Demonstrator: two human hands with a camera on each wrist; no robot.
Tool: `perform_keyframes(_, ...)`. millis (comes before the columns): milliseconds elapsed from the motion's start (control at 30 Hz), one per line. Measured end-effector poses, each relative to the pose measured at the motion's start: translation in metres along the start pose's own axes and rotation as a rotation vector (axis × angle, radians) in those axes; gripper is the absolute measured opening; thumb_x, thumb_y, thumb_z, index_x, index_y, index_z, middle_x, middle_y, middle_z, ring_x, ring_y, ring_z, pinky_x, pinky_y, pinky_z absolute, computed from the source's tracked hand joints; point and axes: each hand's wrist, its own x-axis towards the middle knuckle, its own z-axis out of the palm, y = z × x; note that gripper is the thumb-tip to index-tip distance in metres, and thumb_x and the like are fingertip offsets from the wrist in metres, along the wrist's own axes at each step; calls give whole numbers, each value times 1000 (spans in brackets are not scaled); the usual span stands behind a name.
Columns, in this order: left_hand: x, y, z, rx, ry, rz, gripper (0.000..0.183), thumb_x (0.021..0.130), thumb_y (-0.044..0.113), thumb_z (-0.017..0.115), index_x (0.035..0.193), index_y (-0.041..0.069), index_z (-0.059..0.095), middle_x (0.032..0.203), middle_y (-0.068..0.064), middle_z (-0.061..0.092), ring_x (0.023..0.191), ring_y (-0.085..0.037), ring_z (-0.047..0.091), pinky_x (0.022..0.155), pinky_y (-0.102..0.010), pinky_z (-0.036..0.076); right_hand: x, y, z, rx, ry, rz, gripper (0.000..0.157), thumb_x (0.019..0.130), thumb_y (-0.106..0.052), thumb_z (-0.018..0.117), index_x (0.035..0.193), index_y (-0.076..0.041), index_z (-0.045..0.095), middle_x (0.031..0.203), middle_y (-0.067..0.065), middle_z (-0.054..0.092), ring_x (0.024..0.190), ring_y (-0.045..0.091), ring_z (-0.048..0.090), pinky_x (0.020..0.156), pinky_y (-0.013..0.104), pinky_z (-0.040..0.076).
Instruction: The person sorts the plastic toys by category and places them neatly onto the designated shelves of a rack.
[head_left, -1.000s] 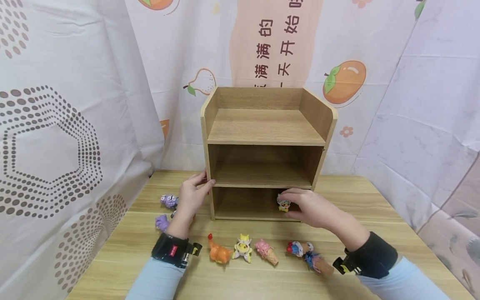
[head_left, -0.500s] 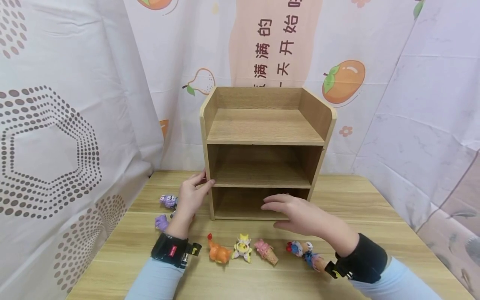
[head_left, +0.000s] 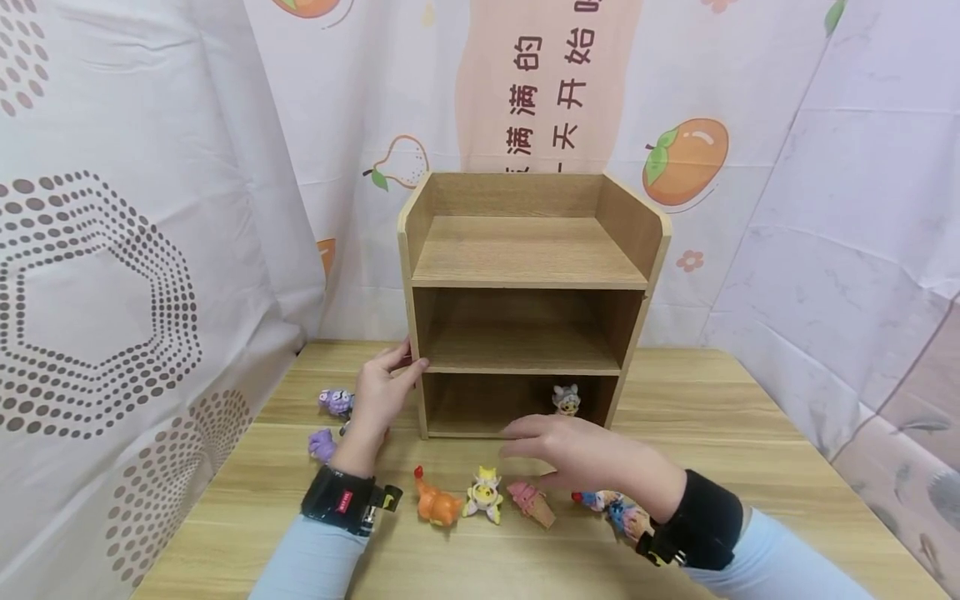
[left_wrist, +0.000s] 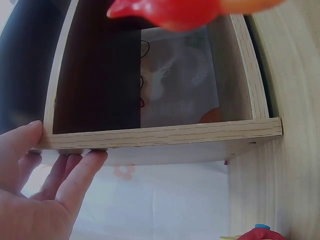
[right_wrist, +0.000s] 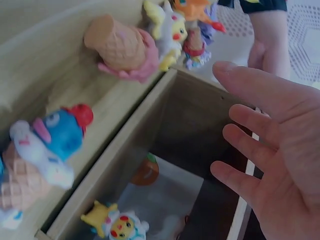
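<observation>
A wooden shelf unit (head_left: pixel 525 362) stands at the table's far middle. My left hand (head_left: pixel 381 400) holds its left side panel, thumb at the front edge and fingers along the outer face. A small white-and-yellow toy figure (head_left: pixel 566 400) stands upright at the right of the bottom compartment; the right wrist view shows this figure (right_wrist: pixel 122 227) too. In front of that compartment hovers my right hand (head_left: pixel 592 454), fingers spread and holding nothing. It is nearest a pink ice-cream-cone toy (head_left: pixel 531 503) on the table. Beside that lie a yellow-and-white figure (head_left: pixel 483 497) and an orange figure (head_left: pixel 437 502).
Blue-and-white cone toys (head_left: pixel 618 510) lie partly behind the right hand and wrist. Purple toys (head_left: pixel 322 446) sit left of the left forearm, partly hidden by it. Printed cloth (head_left: pixel 337 100) hangs behind the wooden table (head_left: pixel 675 400).
My right hand has let go of the white-and-yellow figure inside the bottom compartment, then drawn out leftward and toward me. My left hand stays on the side panel.
</observation>
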Motion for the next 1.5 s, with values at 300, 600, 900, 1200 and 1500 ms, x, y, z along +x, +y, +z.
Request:
perform_keyframes(300, 2, -1, 1, 11, 4, -9, 52, 92, 16, 78, 139, 4, 60, 130, -14, 66, 115, -27, 64, 74, -25, 60, 15, -7, 23, -114, 22, -160, 48, 76, -10, 89, 119, -16, 70, 132, 6, 65, 126, 23, 59, 101, 36, 51)
perform_keyframes(600, 2, -1, 1, 0, -8, -17, 52, 92, 17, 79, 139, 6, 60, 130, -12, 66, 115, -27, 64, 75, -25, 60, 25, -16, 38, -228, -30, -176, 50, 75, -2, 81, 121, -20, 72, 131, 2, 66, 125, 20, 59, 102, 35, 51)
perform_keyframes(900, 1, 0, 2, -2, -13, -13, 51, 92, 16, 78, 139, 6, 60, 129, -14, 66, 116, -29, 64, 77, -27, 60, 32, -22, 46, -272, -121, -145, 43, 84, -1, 75, 121, -24, 73, 132, -3, 66, 125, 16, 58, 105, 36, 48)
perform_keyframes(1200, 1, -1, 0, 5, -7, -19, 51, 92, 16, 78, 139, 7, 60, 128, -12, 67, 114, -25, 65, 75, -26, 60, 40, -26, 51, -353, -173, -156, 41, 90, -10, 72, 125, -31, 72, 131, -9, 64, 120, 10, 57, 91, 30, 53)
perform_keyframes(1500, 2, -2, 0, 18, 2, -18, 51, 92, 18, 78, 138, 7, 61, 128, -13, 67, 114, -26, 65, 76, -26, 60, 50, -29, 55, -459, -174, -189, 36, 89, -19, 74, 120, -37, 74, 124, -12, 66, 112, 8, 57, 87, 25, 53)
